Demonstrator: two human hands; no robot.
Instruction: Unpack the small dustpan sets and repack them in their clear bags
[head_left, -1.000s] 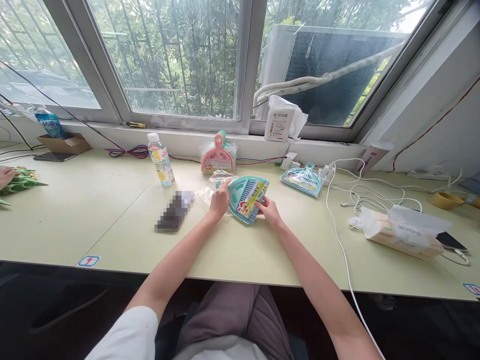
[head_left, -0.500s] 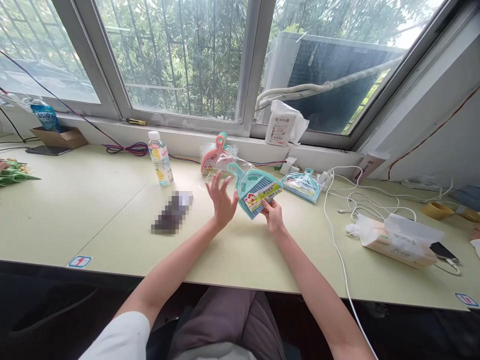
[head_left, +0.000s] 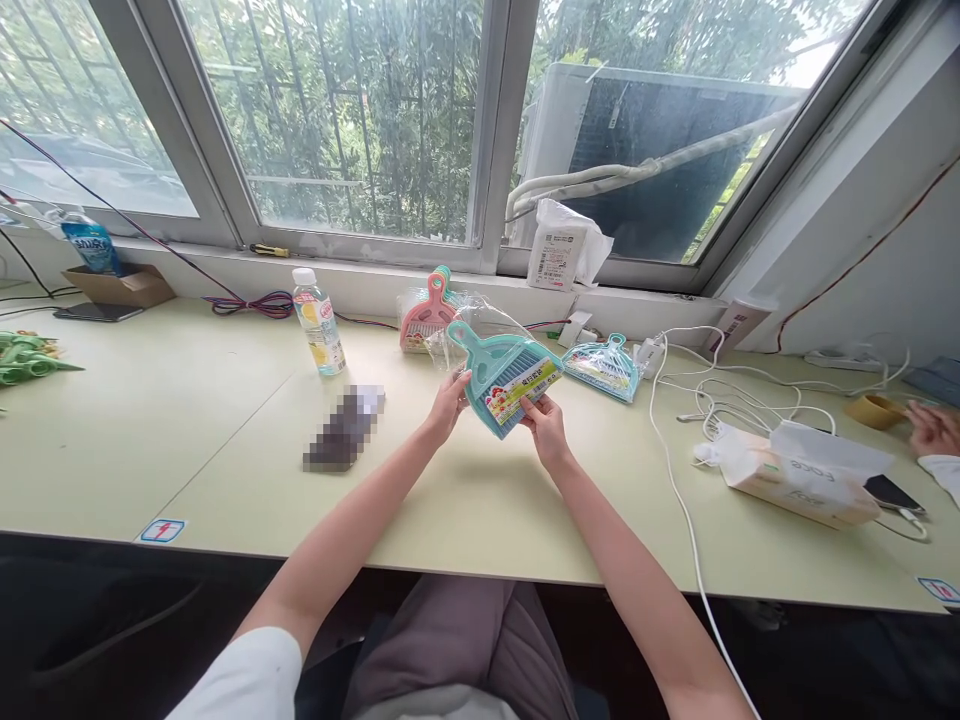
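Turquoise dustpan (head_left: 491,360), left hand (head_left: 448,405) back on

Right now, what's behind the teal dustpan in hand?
Beyond the held teal dustpan, clear plastic and part of the pink dustpan show; whatever lies on the table directly behind it is covered.

The dustpan (head_left: 487,365) is smooth plastic with a low sheen, its label (head_left: 525,388) smooth and paper-like. Crinkled clear film (head_left: 442,350) — thin, shiny plastic — catches light. The counter (head_left: 480,510) looks smooth and near-matt, the bottle (head_left: 320,328) clear plastic, the box (head_left: 131,287) matt cardboard, the trousers (head_left: 450,640) matt cloth.
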